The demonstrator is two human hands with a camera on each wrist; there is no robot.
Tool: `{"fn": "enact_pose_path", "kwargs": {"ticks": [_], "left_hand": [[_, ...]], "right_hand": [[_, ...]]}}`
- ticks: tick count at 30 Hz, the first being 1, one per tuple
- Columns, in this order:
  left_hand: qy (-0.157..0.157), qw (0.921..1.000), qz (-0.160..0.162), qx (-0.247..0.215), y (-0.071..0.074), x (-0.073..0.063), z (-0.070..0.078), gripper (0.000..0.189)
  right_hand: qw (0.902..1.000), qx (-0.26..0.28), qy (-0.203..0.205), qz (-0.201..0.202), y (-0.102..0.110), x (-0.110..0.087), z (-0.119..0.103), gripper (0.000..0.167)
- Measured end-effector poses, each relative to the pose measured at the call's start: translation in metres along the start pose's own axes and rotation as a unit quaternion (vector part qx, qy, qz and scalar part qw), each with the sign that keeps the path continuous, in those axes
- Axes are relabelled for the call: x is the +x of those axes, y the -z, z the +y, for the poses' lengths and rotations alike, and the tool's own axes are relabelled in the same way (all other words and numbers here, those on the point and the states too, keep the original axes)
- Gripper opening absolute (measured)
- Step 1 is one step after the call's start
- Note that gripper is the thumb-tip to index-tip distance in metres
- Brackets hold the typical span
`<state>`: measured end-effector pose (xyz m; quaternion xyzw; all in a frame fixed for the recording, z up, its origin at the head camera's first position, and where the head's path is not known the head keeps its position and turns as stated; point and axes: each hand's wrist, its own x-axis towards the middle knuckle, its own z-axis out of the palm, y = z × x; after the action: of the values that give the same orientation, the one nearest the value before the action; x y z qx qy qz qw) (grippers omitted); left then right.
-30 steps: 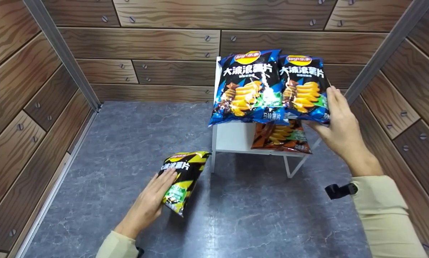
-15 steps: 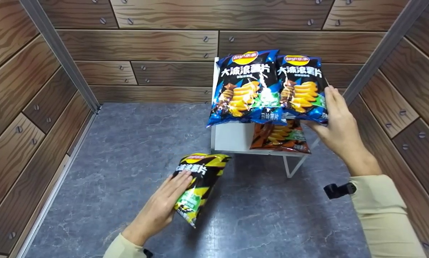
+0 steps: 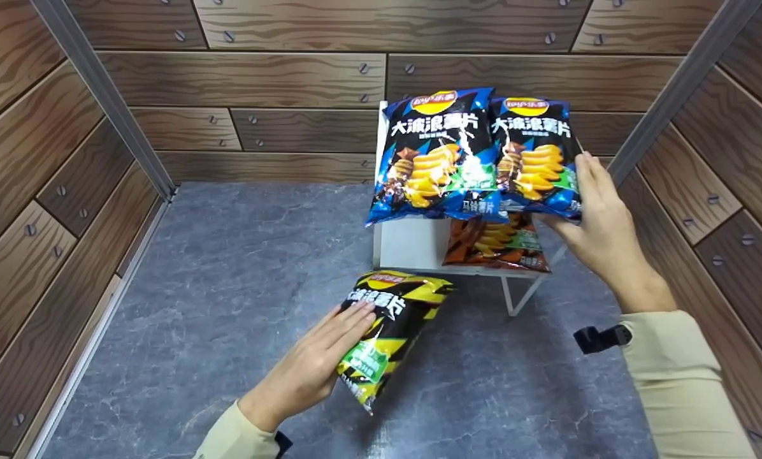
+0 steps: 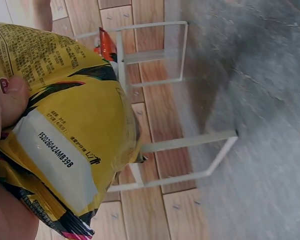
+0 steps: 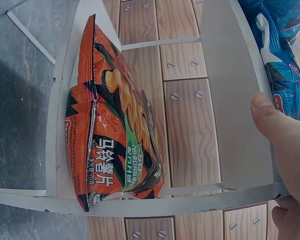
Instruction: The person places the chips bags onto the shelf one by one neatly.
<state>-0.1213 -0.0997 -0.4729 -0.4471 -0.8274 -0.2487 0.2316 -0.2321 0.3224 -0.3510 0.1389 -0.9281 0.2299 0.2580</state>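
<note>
In the head view my left hand (image 3: 311,357) holds a yellow-and-black bag of potato chips (image 3: 394,319) in front of the rack, fingers across its printed front. From the left wrist, the thumb shows pressed on the bag's yellow back (image 4: 85,120). My right hand (image 3: 610,236) rests with extended fingers along the right side of a blue-and-black chip bag (image 3: 534,159). Its thumb (image 5: 267,112) lies at the front edge of the upper shelf. A second blue-and-black bag (image 3: 438,153) sits beside it on the left.
Below the blue bags, an orange chip bag (image 3: 496,245) lies on the right part of the lower shelf of the white metal rack (image 3: 413,245). Wood-print walls (image 3: 247,80) enclose the grey marbled floor (image 3: 241,255) on three sides.
My left hand has carried the yellow-and-black bag to the right, toward the front of the rack. The right hand and the blue bags stay where they were.
</note>
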Motion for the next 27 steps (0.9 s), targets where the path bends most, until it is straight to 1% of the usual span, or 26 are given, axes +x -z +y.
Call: {"fn": "enact_pose_path", "kwargs": {"ticks": [7,11,16,18,20,22,27], "left_hand": [[-0.018,0.9997,0.002,-0.019,0.005,0.012,0.008,0.066],[-0.031,0.9993,0.002,-0.022,0.006,0.022,0.011,0.067],[-0.048,0.9987,0.017,-0.005,0.002,0.037,0.008,0.059],[-0.055,0.9982,0.023,0.006,0.0,0.044,0.006,0.059],[-0.057,0.9977,0.03,0.019,-0.003,0.051,0.004,0.064],[-0.057,0.9971,0.035,0.035,-0.007,0.058,0.001,0.072],[-0.037,0.9959,0.051,0.065,-0.021,0.075,-0.005,0.077]], "right_hand": [[1.0,0.0,0.002,0.001,0.0,0.0,0.0,0.093],[1.0,0.002,0.003,0.003,-0.001,0.0,0.0,0.093],[1.0,0.001,-0.001,-0.002,-0.002,-0.001,0.0,0.093],[1.0,0.001,-0.005,-0.004,-0.001,-0.001,0.0,0.094],[1.0,0.002,-0.007,-0.005,-0.001,0.0,0.0,0.094],[0.9999,0.003,-0.008,-0.006,0.0,0.0,-0.001,0.095],[0.9999,0.002,-0.011,-0.011,0.0,0.0,-0.001,0.094]]}}
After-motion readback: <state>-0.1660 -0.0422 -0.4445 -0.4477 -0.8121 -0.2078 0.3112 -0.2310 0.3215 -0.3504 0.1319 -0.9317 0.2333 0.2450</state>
